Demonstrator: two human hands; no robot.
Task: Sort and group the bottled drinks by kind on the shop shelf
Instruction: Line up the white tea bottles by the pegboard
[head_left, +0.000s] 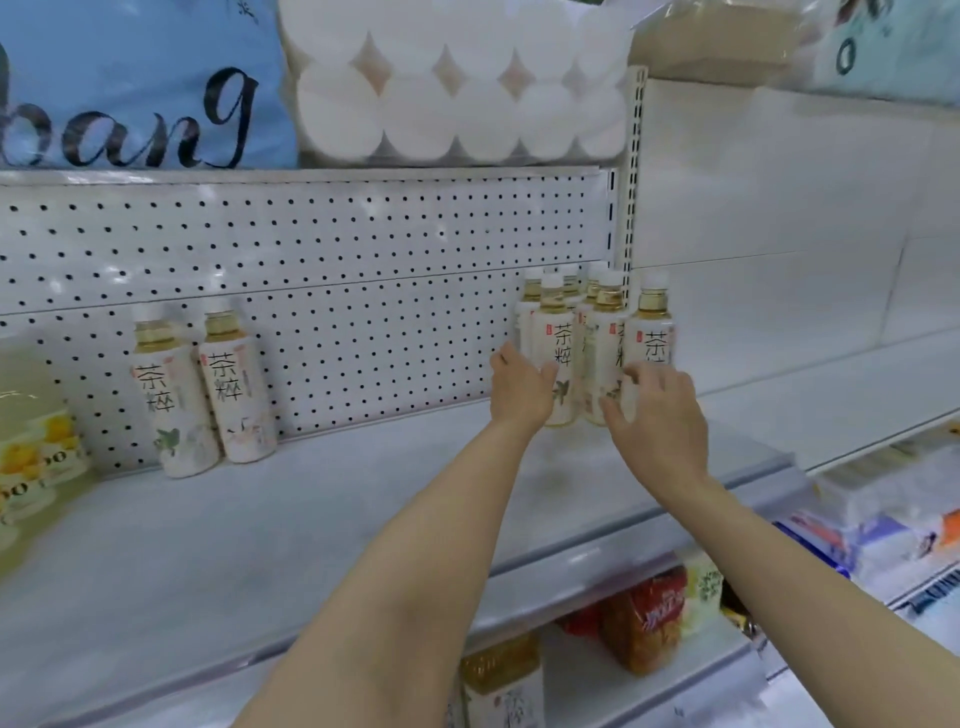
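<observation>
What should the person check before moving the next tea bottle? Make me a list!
1. Left hand on the right cluster: ok, touching a front bottle.
2. Right hand free: ok, fingers spread, no grip.
3. Cluster upright: ok.
4. Two stray bottles at left still apart: not ok.
5. Bare shelf between the groups: ok.
6. Same flavour throughout: cannot tell, labels blurred.

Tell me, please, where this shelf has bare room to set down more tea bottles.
Bare shelf runs between the two tea bottles at left and the cluster by the upright, plus the front strip. It is crowded at the cluster, where the left hand and right hand work.
</observation>
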